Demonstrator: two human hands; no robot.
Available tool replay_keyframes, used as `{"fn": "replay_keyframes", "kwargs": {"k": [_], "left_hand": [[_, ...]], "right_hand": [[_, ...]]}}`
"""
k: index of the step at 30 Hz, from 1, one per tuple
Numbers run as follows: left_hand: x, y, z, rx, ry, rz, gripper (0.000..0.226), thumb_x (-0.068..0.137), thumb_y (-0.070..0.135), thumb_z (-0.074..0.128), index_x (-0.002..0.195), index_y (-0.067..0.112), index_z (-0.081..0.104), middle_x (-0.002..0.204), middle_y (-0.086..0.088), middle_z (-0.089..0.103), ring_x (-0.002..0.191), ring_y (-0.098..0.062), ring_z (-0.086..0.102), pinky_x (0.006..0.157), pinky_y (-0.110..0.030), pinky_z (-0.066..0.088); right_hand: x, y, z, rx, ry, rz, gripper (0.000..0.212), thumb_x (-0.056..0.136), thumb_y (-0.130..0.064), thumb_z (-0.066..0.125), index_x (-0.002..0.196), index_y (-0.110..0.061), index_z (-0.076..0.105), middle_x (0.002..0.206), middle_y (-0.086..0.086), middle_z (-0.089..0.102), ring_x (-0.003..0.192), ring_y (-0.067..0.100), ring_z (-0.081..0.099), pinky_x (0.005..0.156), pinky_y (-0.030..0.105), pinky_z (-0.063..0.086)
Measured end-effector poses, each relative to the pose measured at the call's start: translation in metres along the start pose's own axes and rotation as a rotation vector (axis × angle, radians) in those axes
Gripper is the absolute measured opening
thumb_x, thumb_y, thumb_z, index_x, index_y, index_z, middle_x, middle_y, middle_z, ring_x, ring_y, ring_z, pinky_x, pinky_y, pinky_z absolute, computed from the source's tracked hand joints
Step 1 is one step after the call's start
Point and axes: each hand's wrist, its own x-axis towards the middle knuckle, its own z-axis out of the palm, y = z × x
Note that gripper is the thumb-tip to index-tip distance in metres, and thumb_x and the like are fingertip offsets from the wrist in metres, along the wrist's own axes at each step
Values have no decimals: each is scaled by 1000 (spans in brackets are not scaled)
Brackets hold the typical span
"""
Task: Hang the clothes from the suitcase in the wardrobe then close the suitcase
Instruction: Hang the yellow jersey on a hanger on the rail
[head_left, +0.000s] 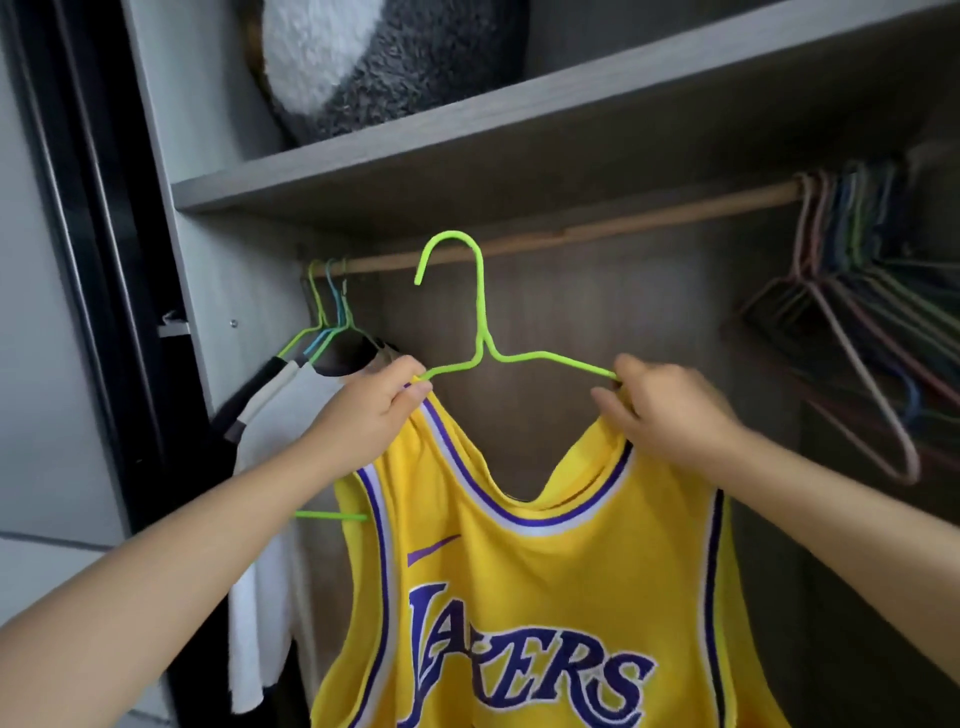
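Jersey (519, 597), yellow with purple lettering, hangs below both hands on a green hanger (480, 332), held in front of the open wardrobe (363, 176) and not yet on the rail (571, 236). Left hand (363, 415): fingers (410, 395) closed in a pinch on the left strap together with the hanger's left arm. Right hand (670, 415): fingers (610, 410) closed likewise on the right strap and the hanger's right arm. Judged purpose of this hold: each strap is pinned to the wire so the wide neckline cannot slide off, and the hook stays upright between the two grips. The hook rises above and midway between the fingers, its opening turned toward the left hand, its top at rail height but in front of the rail. Open rail runs from above the left fingers to well beyond the right fingers. Hung garments (280, 415) lie just outside the left fingers; spare hangers (852, 291) are bunched far outside the right fingers. The shelf (519, 145) edge sits closely above the rail, leaving little room, so the hook likely needs a small lift and forward reach. Suitcase not in view.
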Motion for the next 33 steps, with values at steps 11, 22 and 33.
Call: {"fn": "replay_keyframes", "kwargs": {"k": [11, 22, 33], "left_hand": [[-12, -13, 19, 87, 111, 111, 60, 70, 63, 16, 80, 13, 48, 44, 8, 33, 56, -32, 54, 45, -28, 25], [1, -36, 23, 133, 220, -100, 36, 89, 42, 38, 66, 15, 32, 57, -13, 46, 70, -44, 56, 51, -33, 24], [11, 61, 49, -560, -257, -414, 47, 101, 35, 24, 107, -1, 54, 85, -12, 60, 80, -27, 59, 71, -35, 47]], "right_hand": [[-14, 30, -41, 299, 175, 32, 26, 83, -33, 63, 69, -11, 59, 62, 4, 55, 59, 16, 49, 56, 32, 37], [-38, 56, -46, 552, -241, 69, 74, 59, -77, 51, 72, -5, 65, 63, 8, 62, 56, 8, 56, 50, 22, 42], [-47, 33, -31, 407, -44, 79, 32, 88, -22, 57, 61, -7, 50, 56, 3, 44, 50, 13, 41, 50, 17, 35]]}}
